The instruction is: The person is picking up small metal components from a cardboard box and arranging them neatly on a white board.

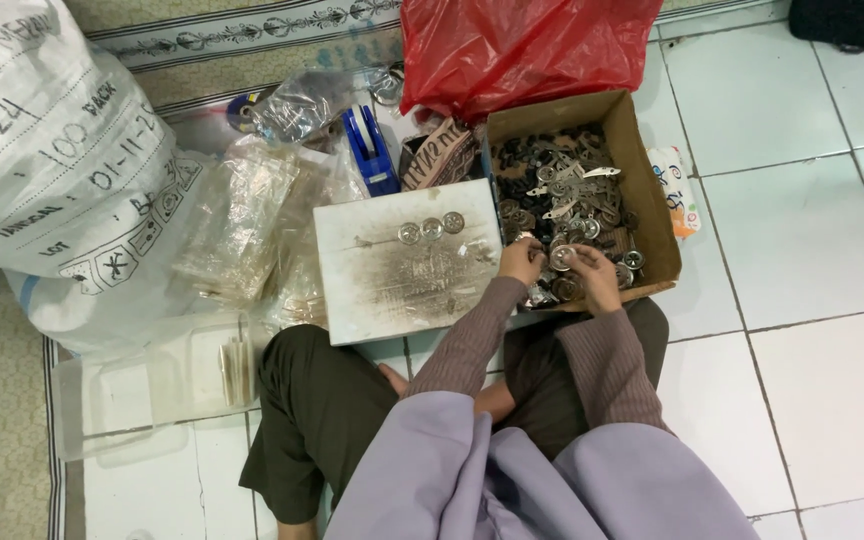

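Small round metal discs point(562, 258), silvery and dull, lie heaped with darker metal bits in an open cardboard box point(652, 210) on the tiled floor. Left hand point(522, 262) and right hand point(592, 275) meet at the box's near edge, seemingly pinching one disc; three more sit on a stained white board point(392, 285).

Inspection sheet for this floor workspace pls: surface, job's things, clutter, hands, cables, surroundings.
Surface: white tile floor; stained white board by the knees.
Job's things: cardboard box of small metal parts; three round metal discs in a row on the board.
Clutter: clear plastic bags, blue tape dispenser, clear tray.
Hands: left hand and right hand at the box's near edge, on a round metal part; grip unclear.
Cables: nothing seen.
Surroundings: white sack, red bag, patterned rug.
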